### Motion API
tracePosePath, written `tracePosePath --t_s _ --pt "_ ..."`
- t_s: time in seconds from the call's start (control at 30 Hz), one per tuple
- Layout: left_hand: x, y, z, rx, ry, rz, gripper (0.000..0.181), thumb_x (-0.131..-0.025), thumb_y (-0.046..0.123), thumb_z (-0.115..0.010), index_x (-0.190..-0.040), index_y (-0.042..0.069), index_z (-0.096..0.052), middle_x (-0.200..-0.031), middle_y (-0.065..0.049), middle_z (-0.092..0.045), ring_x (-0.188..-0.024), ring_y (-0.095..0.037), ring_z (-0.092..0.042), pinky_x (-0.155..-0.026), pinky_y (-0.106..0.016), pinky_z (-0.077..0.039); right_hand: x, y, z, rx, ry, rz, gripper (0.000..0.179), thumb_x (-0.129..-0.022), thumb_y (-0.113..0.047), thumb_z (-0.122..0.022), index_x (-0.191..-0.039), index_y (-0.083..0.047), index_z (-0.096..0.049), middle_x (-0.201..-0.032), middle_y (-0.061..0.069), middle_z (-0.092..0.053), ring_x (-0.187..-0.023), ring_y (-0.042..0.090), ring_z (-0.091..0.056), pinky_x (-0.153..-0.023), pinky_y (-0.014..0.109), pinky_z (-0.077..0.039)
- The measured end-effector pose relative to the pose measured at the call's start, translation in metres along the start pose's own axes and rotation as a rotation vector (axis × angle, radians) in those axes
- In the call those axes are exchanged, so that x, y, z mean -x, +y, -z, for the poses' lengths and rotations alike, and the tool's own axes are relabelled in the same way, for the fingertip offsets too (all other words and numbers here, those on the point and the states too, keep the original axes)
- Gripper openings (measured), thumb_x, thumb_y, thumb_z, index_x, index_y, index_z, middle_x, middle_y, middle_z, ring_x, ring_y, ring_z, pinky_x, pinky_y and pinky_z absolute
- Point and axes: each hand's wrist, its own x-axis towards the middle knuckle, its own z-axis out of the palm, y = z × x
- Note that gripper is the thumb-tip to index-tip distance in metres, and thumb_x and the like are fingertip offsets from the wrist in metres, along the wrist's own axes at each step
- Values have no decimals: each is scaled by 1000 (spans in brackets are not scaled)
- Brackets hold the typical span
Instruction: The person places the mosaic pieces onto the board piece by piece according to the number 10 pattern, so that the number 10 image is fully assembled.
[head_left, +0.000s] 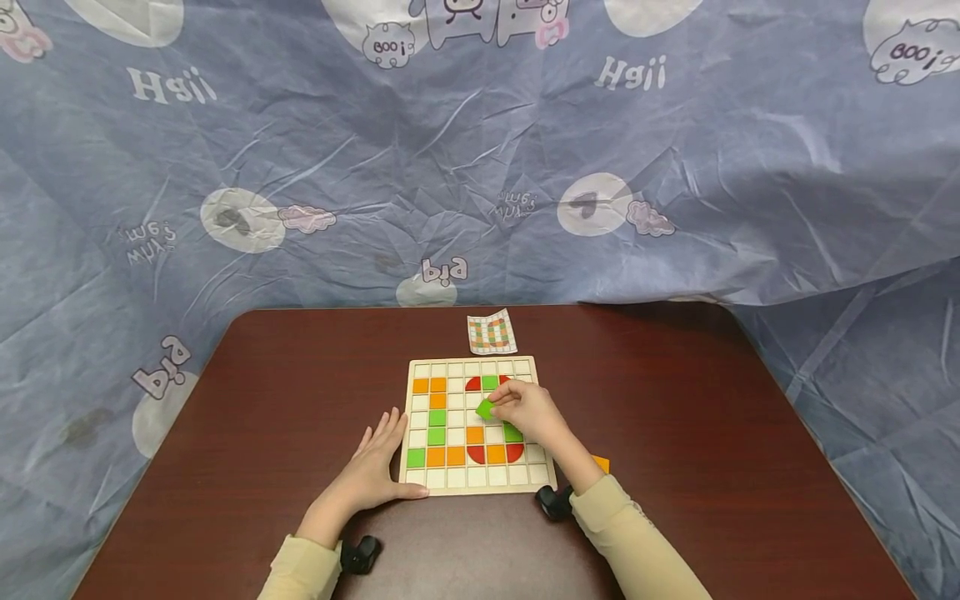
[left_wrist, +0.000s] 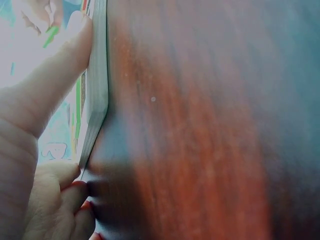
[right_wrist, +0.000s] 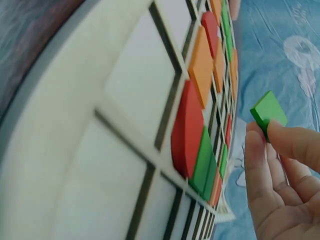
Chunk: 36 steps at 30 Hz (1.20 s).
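A square wooden grid board (head_left: 480,491) lies on the table, partly filled with orange, green and red tiles. My right hand (head_left: 531,415) pinches a green square tile (right_wrist: 270,108) between thumb and fingers, raised above the middle of the board and tilted. That hand covers some of the cells on the right side. At the board's lower left corner rests my left hand (head_left: 367,477), its fingers spread along the left side and its thumb on the front edge. In the left wrist view the thumb (left_wrist: 60,70) lies against the board's side.
Behind the board, a small pattern card (head_left: 492,333) with a coloured grid lies on the dark brown table (head_left: 330,367). An orange piece (head_left: 602,463) shows beside my right forearm, partly hidden by it. A blue patterned cloth (head_left: 480,167) hangs past the table's far edge.
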Motion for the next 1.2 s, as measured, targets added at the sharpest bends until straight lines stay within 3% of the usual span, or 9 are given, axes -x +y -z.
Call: tracePosePath --t_s 0.23,0.67,1.2 --pt "0 1 0 -3 7 -2 125 -65 52 -88 -155 -2 -21 -163 -23 -14 -152 -40 -11 -121 -60 -10 -5 -1 -10 52 -31 24 9 -86 -5 -72 -94 -9 -74 -87 3 -70 -73 10 -64 -65 23 -52" --pt "-1 0 -1 -11 13 -5 125 -65 52 -88 -155 -3 -21 -162 -24 -15 -152 -40 -11 -121 -61 -11 -8 -10 -21 248 -7 135 7 -86 0 -71 -88 -7 -74 -81 3 -70 -74 12 -62 -70 27 -54" --pt "-1 0 -1 -13 11 2 126 -65 53 -88 -156 -2 -20 -163 -23 -14 -152 -40 -11 -121 -60 -11 -9 -8 -26 393 -5 167 10 -83 -1 -74 -91 -6 -78 -88 4 -64 -77 14 -58 -70 27 -50"
